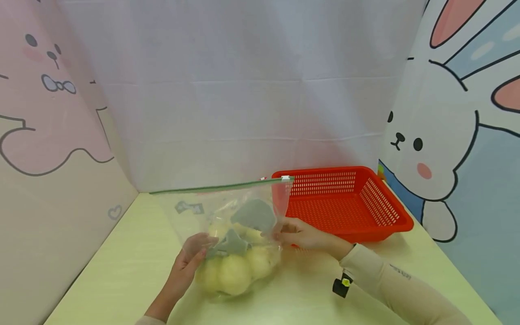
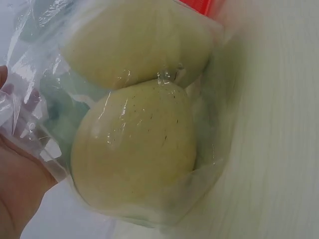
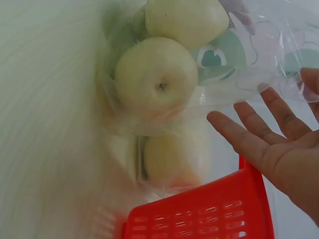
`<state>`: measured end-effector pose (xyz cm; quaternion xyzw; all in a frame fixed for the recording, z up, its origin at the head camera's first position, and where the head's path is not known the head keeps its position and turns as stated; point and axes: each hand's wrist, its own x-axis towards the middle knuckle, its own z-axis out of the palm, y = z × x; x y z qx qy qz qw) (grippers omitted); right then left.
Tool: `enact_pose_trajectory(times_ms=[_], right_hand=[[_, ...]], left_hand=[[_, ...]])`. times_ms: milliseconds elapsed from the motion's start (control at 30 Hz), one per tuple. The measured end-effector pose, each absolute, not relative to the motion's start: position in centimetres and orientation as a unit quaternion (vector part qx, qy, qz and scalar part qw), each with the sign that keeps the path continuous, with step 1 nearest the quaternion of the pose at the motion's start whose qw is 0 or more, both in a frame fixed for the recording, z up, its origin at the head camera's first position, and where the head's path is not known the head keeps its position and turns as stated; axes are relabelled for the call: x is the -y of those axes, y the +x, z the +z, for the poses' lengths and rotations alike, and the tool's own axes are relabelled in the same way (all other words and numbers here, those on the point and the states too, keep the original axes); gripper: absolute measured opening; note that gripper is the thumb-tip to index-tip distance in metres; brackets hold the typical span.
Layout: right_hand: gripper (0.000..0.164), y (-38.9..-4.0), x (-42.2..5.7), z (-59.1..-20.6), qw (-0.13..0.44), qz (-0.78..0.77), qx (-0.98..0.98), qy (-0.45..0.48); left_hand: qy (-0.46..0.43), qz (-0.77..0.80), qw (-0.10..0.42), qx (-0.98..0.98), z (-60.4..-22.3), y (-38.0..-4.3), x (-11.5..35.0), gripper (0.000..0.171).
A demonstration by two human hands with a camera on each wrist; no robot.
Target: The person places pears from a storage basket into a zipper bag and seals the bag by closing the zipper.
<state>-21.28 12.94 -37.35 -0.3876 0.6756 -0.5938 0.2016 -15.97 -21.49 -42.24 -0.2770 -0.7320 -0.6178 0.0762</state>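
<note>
A clear slider bag printed with grey-green shapes stands upright on the table, its top edge a straight green strip with a white slider at the right end. Several round, pale yellow fruits fill its lower part; the left wrist view shows a speckled fruit close up through the film. My left hand grips the bag's left side, thumb in front. At the right side, my right hand pinches the film between thumb and fingers, the other fingers spread in the right wrist view.
Behind and right of the bag, a red plastic basket with slotted walls sits on the pale yellow table. A white curtain hangs at the back. Cartoon-printed panels stand at both sides.
</note>
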Motion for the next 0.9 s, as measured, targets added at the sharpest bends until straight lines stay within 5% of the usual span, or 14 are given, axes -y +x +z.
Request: enact_pose_trajectory(times_ms=[500,900], right_hand=[[0.028,-20.8,-11.9,-38.3,0.17,-0.689,-0.641,-0.292],[0.017,-21.4,-7.7,-36.6,0.224,-0.707,-0.628,-0.236]], left_hand=[[-0.184,-0.641,0.033,0.744,-40.3,-16.4,22.3,0.034],[-0.139,-0.677,-0.023,0.722,-37.0,-16.1,26.4,0.025]])
